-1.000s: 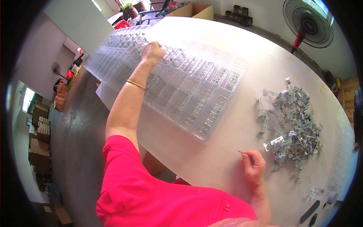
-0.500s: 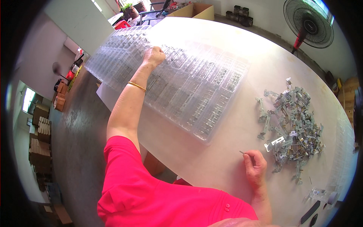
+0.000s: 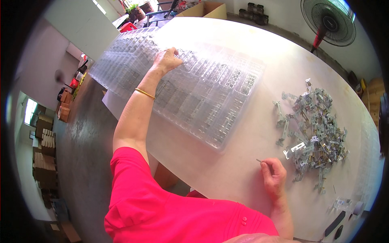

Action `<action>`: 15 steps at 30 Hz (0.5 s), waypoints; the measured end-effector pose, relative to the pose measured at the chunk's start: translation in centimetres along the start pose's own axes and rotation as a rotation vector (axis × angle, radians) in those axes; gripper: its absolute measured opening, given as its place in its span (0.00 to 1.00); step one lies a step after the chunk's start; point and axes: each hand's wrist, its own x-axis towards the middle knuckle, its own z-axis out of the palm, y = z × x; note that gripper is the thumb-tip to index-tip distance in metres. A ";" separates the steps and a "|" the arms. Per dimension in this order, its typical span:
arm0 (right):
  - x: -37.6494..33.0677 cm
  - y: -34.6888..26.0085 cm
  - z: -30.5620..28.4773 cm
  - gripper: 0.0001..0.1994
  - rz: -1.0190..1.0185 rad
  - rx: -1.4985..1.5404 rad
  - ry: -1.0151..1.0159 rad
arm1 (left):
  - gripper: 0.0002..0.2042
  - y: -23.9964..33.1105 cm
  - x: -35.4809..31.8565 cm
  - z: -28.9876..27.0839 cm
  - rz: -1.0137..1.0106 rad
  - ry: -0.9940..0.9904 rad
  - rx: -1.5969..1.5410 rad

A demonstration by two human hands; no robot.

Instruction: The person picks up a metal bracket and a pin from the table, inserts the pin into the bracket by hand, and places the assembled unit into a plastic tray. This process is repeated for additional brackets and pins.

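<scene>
My left hand (image 3: 167,60) reaches far out and grips the far edge of a clear plastic compartment tray (image 3: 210,97) that lies across the white table (image 3: 243,170). A gold bangle sits on that forearm. My right hand (image 3: 274,176) rests on the table near the front edge, fingers closed on a thin small pin (image 3: 258,160) that sticks out to the left. Just right of it lies a heap of small metal brackets (image 3: 314,133).
More clear trays (image 3: 121,56) lie stacked at the table's far left. A standing fan (image 3: 329,20) is at the back right, cardboard boxes (image 3: 204,9) behind the table. Small dark tools (image 3: 336,222) lie near the front right edge. Stacked cartons (image 3: 42,154) stand on the floor at left.
My left hand has slid slightly toward me along the tray's far edge, drawing the tray a little. My right hand has barely moved.
</scene>
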 end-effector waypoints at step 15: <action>1.1 0.6 0.2 0.05 -0.146 -0.047 0.039 | 0.17 5.5 -5.2 -4.3 0.303 0.217 -0.063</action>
